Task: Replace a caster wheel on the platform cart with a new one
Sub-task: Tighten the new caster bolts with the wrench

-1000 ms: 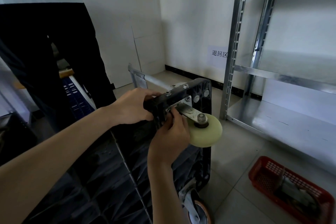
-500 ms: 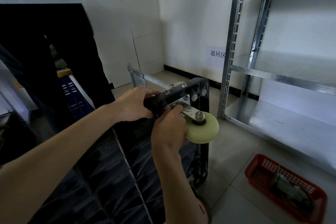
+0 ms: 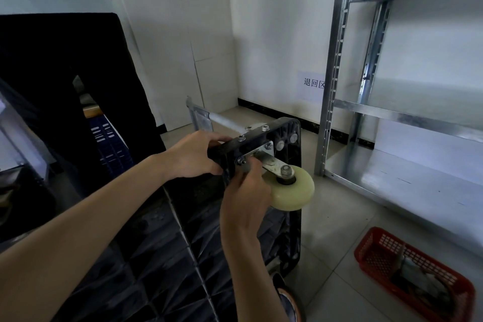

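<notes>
Gripping the top edge of the upended platform cart (image 3: 261, 138) with my left hand (image 3: 193, 157), fingers curled over the black rim, I keep the deck standing on its side so the underside faces me and the corner doesn't swing while I work. Left of the cart stands another person, dark trousers (image 3: 65, 91) close by, with a blue crate (image 3: 109, 141) behind them.

My right hand (image 3: 243, 201) comes up from below, fingertips pinching at the small fastener on the mounting plate (image 3: 257, 155) of the caster; whether it is a nut or a bolt head I can't tell, since my fingers cover it. I judge this to be hand-threading, the plate pressed flat to the cart's corner so the holes line up.

Just right of my fingers the cream caster wheel (image 3: 292, 191) sticks out from the cart on its steel bracket, axle nut facing up. Low on the same edge of the cart an older wheel with an orange hub (image 3: 290, 300) peeks out. Further right of the cart stands a metal shelving rack (image 3: 402, 117), and a red basket (image 3: 386, 256) of parts lies on the floor, within reach for hardware.
</notes>
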